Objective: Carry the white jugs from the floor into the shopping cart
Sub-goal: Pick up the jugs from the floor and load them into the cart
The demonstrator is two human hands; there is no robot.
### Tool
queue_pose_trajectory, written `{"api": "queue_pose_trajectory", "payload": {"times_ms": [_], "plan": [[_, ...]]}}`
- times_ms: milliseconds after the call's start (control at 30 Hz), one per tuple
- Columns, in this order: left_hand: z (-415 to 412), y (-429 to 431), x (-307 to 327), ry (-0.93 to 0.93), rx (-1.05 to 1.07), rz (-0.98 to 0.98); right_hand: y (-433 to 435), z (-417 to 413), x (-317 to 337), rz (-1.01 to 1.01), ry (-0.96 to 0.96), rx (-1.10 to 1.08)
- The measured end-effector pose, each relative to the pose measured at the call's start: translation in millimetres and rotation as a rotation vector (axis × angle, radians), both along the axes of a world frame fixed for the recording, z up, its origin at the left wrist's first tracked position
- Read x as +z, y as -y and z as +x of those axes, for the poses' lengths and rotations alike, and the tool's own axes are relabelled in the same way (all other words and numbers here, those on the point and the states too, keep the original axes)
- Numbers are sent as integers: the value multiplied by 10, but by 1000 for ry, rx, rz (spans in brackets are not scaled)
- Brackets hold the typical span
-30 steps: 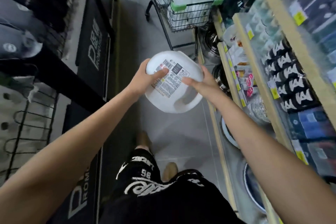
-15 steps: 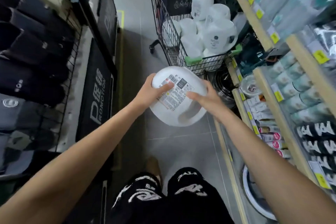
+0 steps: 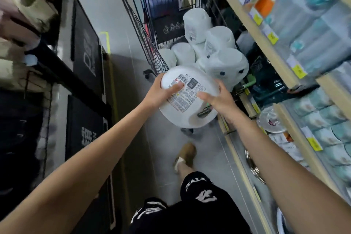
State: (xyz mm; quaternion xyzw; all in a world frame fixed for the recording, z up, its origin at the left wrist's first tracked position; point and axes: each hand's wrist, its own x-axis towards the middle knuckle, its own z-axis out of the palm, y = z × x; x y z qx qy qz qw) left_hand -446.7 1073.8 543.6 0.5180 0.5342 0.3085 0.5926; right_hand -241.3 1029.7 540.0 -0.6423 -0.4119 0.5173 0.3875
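Between left hand [image 3: 159, 94] and right hand [image 3: 218, 100] sits the gripped white jug [image 3: 187, 118].

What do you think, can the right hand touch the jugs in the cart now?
Probably not freely: the right hand and left hand both hold the white jug, which sits between them and the jugs in the cart.

white jug [image 3: 182, 118] | airborne, tilted, label up | other jugs [image 3: 218, 43] piled in shopping cart [image 3: 148, 40]
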Motion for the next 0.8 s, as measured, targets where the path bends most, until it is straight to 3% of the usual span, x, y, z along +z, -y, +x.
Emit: {"api": "queue_pose_trajectory", "payload": {"times_ms": [400,533,633,800], "plan": [[333,-2300,-255,-84,-2,-152,-2093,316,-224,-25,-25,-38],[419,-2970,-287,-148,-198,-178,-2589,295,-396,-23,6,-97],[513,-3462,-270,-195,-283,-202,-2987,281,-579,-48,80,-151],[564,-4309,-579,-215,-362,-430,-3538,98,-914,6,356,-161]]}}
